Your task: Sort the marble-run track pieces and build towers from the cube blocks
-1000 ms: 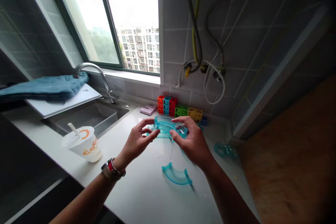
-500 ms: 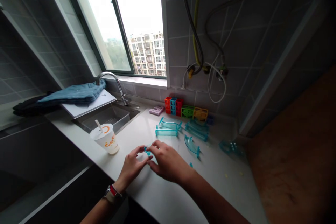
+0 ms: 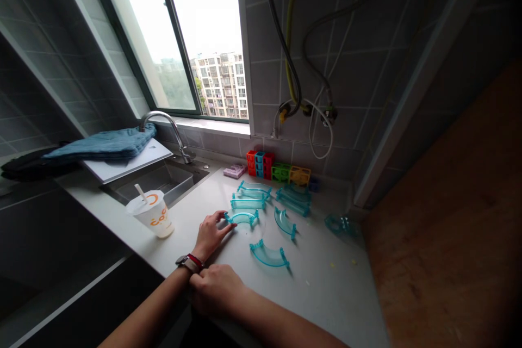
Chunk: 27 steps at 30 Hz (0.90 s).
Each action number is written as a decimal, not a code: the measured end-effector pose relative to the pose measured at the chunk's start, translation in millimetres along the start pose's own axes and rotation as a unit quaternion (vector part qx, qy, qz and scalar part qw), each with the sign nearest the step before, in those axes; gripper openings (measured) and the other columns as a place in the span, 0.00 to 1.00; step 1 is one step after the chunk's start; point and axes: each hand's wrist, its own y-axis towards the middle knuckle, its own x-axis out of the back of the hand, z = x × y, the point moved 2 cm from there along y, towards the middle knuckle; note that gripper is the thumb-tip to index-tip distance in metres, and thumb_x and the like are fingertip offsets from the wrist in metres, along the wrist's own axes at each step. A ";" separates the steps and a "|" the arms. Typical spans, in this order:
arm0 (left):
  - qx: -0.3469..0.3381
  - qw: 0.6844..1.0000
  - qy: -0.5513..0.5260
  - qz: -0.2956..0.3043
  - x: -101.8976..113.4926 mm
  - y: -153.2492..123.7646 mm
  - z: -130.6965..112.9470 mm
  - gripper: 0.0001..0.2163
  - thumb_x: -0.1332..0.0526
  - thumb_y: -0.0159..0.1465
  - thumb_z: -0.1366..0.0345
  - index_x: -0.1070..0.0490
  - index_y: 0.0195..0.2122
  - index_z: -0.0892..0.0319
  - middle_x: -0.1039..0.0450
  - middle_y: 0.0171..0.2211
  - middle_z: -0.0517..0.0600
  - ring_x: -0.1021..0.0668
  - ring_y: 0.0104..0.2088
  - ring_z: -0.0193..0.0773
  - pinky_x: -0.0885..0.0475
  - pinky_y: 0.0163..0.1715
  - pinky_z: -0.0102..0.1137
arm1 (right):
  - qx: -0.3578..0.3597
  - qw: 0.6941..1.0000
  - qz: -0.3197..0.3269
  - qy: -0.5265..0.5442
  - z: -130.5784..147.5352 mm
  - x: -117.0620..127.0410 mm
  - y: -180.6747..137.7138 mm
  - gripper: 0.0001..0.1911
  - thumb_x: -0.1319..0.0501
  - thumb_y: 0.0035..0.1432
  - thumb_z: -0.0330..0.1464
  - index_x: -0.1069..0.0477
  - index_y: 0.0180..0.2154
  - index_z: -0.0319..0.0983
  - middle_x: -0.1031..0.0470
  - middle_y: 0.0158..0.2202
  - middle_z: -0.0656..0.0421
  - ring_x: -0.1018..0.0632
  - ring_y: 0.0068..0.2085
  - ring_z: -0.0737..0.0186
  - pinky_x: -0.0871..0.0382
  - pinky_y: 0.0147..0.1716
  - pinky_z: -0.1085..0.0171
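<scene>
My left hand [image 3: 211, 235] pinches the left end of a curved, see-through teal toy track piece [image 3: 243, 219] between thumb and fingers, low over the counter. My right hand [image 3: 219, 287] is curled closed beside my left wrist at the counter's front edge; its fingertips and anything inside are hidden. Another curved teal piece [image 3: 269, 255] lies to the right of my left hand. Behind it rests a smaller curved piece [image 3: 285, 223]. Straight teal pieces [image 3: 247, 201] lie farther back, beside more teal pieces [image 3: 293, 199].
A lidded cup with a straw [image 3: 154, 215] stands at left, near the sink [image 3: 179, 180] and faucet [image 3: 171, 119]. Colourful blocks [image 3: 261, 164] and a purple packet [image 3: 235, 171] sit along the wall. More teal parts [image 3: 340, 224] lie at right, near a wooden panel [image 3: 424, 228].
My right hand has left the teal piece and drawn back to my left wrist, closed. More of the piece in my left hand shows. The view has shifted slightly right.
</scene>
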 end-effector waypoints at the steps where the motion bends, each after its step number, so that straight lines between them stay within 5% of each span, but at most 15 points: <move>1: 0.002 1.000 -0.003 -0.004 -0.9 0.7 0.0 0.26 0.29 0.56 0.44 0.24 0.50 0.55 0.19 0.42 0.55 0.20 0.45 0.54 0.27 0.51 0.50 | -0.005 1.000 -0.008 0.005 -0.7 -3.4 -0.3 0.12 0.38 0.61 0.40 0.26 0.42 0.40 0.16 0.37 0.56 0.16 0.34 0.53 0.28 0.29 0.63; 5: 0.010 0.998 -0.051 -0.021 -1.1 0.2 -0.2 0.32 0.28 0.56 0.45 0.31 0.58 0.55 0.21 0.49 0.55 0.20 0.45 0.50 0.26 0.50 0.45 | -0.010 1.000 -0.015 0.024 -6.5 -5.1 -2.2 0.10 0.37 0.60 0.40 0.25 0.40 0.41 0.16 0.36 0.58 0.17 0.33 0.56 0.29 0.30 0.64; 8: 0.030 0.992 -0.106 -0.054 1.6 -1.5 1.1 0.25 0.39 0.66 0.45 0.32 0.57 0.57 0.23 0.51 0.57 0.20 0.45 0.46 0.24 0.45 0.39 | -0.017 1.000 -0.006 0.024 -9.3 -2.5 -3.7 0.10 0.38 0.60 0.40 0.25 0.39 0.41 0.16 0.36 0.58 0.17 0.33 0.56 0.30 0.30 0.64; 12: 0.078 0.978 -0.152 -0.117 5.2 -4.0 5.9 0.19 0.51 0.73 0.48 0.30 0.41 0.57 0.24 0.34 0.50 0.24 0.32 0.40 0.29 0.33 0.33 | -0.033 0.999 0.001 0.040 -10.1 1.5 -5.3 0.09 0.38 0.62 0.39 0.24 0.39 0.42 0.16 0.36 0.58 0.17 0.34 0.57 0.31 0.31 0.65; 15: 0.092 0.974 -0.171 -0.116 4.1 -5.5 5.7 0.23 0.51 0.73 0.47 0.39 0.24 0.55 0.40 0.19 0.43 0.35 0.21 0.36 0.39 0.24 0.31 | -0.045 0.998 0.007 0.053 -9.4 5.5 -6.4 0.08 0.38 0.63 0.38 0.25 0.39 0.42 0.17 0.36 0.58 0.18 0.34 0.59 0.33 0.32 0.65; 18: 0.080 0.976 -0.179 -0.095 2.7 -6.1 0.4 0.25 0.50 0.72 0.45 0.45 0.21 0.54 0.47 0.18 0.42 0.41 0.20 0.34 0.43 0.23 0.31 | -0.054 0.996 0.014 0.064 -7.2 8.6 -8.1 0.06 0.38 0.63 0.37 0.26 0.38 0.41 0.17 0.35 0.58 0.18 0.34 0.59 0.34 0.32 0.65; 27: 0.039 0.983 -0.165 -0.076 10.9 -11.1 -9.8 0.26 0.56 0.73 0.43 0.48 0.21 0.53 0.47 0.18 0.43 0.41 0.21 0.34 0.44 0.23 0.31 | -0.065 0.993 -0.046 0.084 -0.8 2.1 -15.6 0.04 0.40 0.63 0.29 0.26 0.37 0.41 0.20 0.32 0.56 0.21 0.33 0.59 0.33 0.34 0.65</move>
